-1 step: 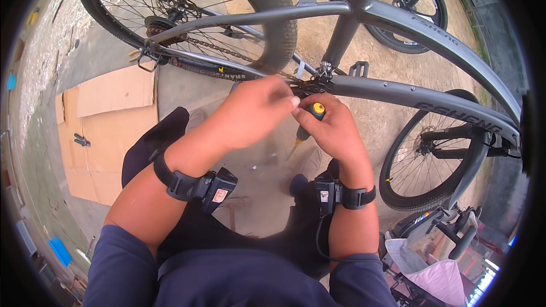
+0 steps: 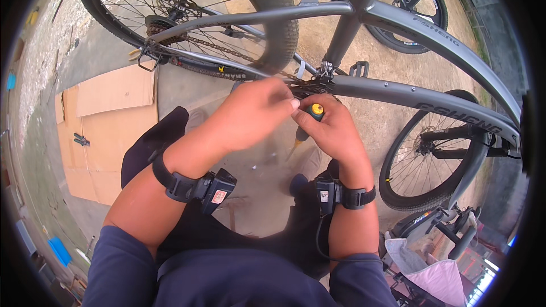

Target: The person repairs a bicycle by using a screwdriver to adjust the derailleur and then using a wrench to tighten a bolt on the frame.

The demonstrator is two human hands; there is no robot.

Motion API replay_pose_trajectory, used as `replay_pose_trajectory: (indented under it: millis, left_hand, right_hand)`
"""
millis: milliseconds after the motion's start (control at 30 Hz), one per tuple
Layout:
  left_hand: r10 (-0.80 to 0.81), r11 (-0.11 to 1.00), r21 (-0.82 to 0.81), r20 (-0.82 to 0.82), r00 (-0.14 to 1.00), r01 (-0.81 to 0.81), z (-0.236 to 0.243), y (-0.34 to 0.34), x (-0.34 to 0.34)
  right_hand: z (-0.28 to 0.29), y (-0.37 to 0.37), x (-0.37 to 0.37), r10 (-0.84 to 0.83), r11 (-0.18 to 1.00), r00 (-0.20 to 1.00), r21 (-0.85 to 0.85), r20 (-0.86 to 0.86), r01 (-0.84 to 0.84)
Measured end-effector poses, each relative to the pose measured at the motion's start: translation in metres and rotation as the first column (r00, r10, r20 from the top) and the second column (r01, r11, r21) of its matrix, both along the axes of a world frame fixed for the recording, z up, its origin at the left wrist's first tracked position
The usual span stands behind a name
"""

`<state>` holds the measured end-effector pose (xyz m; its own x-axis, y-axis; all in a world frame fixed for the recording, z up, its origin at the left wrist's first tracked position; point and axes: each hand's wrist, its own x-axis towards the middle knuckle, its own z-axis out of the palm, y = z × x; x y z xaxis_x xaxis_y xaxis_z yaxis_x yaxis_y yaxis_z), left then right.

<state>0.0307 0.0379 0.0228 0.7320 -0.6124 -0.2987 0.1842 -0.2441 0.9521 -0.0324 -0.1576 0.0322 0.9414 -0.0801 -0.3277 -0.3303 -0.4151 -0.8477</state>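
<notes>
A person's left hand (image 2: 256, 108) and right hand (image 2: 335, 128) come together just below the crank area of a gray bicycle (image 2: 392, 88), whose chain (image 2: 227, 52) runs beyond the left hand. The left thumb and fingers are drawn together; whether they pinch anything cannot be told. The right hand curls around a green-and-yellow screwdriver (image 2: 302, 134) pointing down and leftward. Well left of the left hand, a small dark tool (image 2: 81, 140) lies on flattened cardboard (image 2: 108, 162).

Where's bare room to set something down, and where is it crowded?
Cardboard lies bare between the dark tool and the trouser leg. Crowded: just below the bicycle frame, where the left hand, right hand and screwdriver cluster.
</notes>
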Motion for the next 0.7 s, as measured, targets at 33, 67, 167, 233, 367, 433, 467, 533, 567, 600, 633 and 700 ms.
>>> replay_pose_trajectory:
  millis: [33,67,167,233,367,433,467,533,567,600,633,700]
  left_hand:
    - [-0.005,1.000,0.012,-0.002,1.000,0.005,0.001,0.003,-0.001]
    - [-0.010,1.000,0.024,-0.004,1.000,0.010,0.002,0.006,-0.001]
    - [-0.089,0.991,0.105,0.079,0.993,0.081,0.008,0.012,-0.004]
    - [-0.134,0.977,0.187,0.165,0.977,0.103,0.014,0.015,-0.007]
    - [-0.202,0.932,0.350,0.286,0.937,0.094,0.018,0.020,-0.015]
    - [-0.248,0.913,0.390,0.291,0.924,0.122,0.016,0.022,-0.018]
    - [-0.269,0.907,0.395,0.282,0.921,0.145,0.014,0.022,-0.020]
    - [-0.294,0.900,0.400,0.271,0.916,0.171,0.011,0.021,-0.024]
    - [-0.299,0.899,0.402,0.271,0.915,0.175,0.011,0.020,-0.026]
    - [-0.303,0.898,0.403,0.270,0.914,0.178,0.011,0.019,-0.028]
    - [-0.309,0.895,0.406,0.264,0.914,0.185,0.012,0.017,-0.030]
    - [-0.320,0.890,0.411,0.253,0.913,0.198,0.015,0.015,-0.031]
  right_hand:
    - [0.001,0.002,0.001,0.010,1.000,1.000,0.021,-0.021,-0.009]
    - [0.004,0.005,0.002,0.019,0.999,0.999,0.030,-0.047,-0.017]
    - [0.009,0.008,0.003,0.054,0.998,0.997,0.033,-0.063,-0.052]
    - [0.001,0.005,0.001,0.103,0.995,0.995,0.012,0.009,-0.103]
    - [0.002,0.012,0.004,0.072,0.994,0.997,0.082,-0.036,-0.069]
    - [0.003,0.013,0.004,0.060,0.990,0.997,0.132,-0.043,-0.054]
    - [0.003,0.013,0.004,0.052,0.990,0.998,0.134,-0.032,-0.048]
    - [0.001,0.012,0.005,0.036,0.990,0.999,0.138,-0.011,-0.035]
    - [0.002,0.013,0.005,0.015,0.976,1.000,0.216,0.004,-0.016]
    - [0.002,0.015,0.004,-0.007,0.956,1.000,0.293,0.017,0.002]
    - [0.002,0.016,0.003,-0.033,0.929,0.999,0.370,0.027,0.020]
    - [-0.001,0.014,0.002,-0.040,0.907,0.999,0.420,-0.003,0.038]
